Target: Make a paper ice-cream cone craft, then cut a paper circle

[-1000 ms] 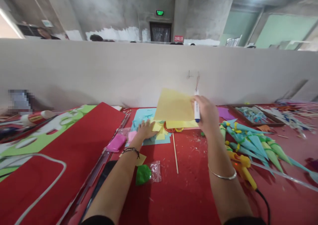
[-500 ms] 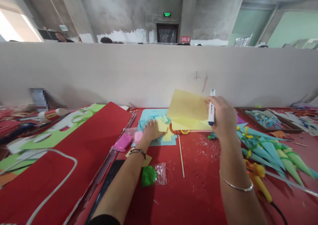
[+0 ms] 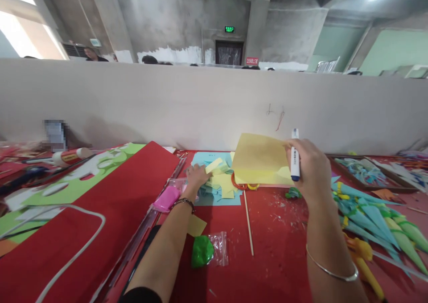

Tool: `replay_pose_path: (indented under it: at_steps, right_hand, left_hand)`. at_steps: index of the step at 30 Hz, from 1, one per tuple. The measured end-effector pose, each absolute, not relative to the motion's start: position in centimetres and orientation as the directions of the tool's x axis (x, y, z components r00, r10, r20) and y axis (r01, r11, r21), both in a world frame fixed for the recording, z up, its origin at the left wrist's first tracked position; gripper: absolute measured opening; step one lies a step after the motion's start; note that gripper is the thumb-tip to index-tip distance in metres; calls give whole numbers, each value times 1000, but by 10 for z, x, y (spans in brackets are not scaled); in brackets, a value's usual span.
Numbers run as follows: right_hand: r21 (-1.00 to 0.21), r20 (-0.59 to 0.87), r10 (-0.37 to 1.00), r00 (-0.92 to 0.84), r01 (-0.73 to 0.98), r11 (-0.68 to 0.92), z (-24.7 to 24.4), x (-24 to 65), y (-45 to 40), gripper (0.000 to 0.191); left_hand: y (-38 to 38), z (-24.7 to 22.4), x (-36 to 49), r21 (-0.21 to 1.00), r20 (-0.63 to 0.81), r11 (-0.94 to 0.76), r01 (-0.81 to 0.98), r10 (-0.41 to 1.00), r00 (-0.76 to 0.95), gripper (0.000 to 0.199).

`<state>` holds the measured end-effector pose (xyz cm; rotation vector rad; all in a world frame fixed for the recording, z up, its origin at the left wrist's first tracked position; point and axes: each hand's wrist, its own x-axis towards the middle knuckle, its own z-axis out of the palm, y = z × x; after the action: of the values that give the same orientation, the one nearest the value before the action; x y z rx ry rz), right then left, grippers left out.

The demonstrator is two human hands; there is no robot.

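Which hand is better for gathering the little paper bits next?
Probably the left hand. It's at the paper bits, while the right hand is farther away, its grip busy with a marker and a big yellow sheet.

Right hand (image 3: 310,165) is gripping white marker (image 3: 294,158) and yellow sheet (image 3: 261,156); left hand (image 3: 197,176) is touching small paper pieces (image 3: 217,178) on blue sheet (image 3: 234,200).

Your left arm (image 3: 162,254) reaches forward, its hand (image 3: 198,174) low with the fingers spread and bent. Your right forearm (image 3: 324,245) rises more steeply, its hand (image 3: 310,167) higher, the fingers pinched together, the wrist upright.
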<state>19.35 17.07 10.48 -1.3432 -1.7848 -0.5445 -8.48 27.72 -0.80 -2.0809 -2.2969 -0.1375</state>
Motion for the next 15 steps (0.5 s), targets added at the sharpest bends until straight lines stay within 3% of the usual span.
replay_pose_path:
  at_steps: [8,15]
  right_hand:
    - [-109,802,578,-149,915,387,103,193,174,24]
    - [-95,801,575,-165,914,395,103,191,174,26]
  left_hand:
    - [278,-14,-86,29,165,103,994,981,-106,33]
    - [289,-23,-95,117,172,0,993,985,-20,33]
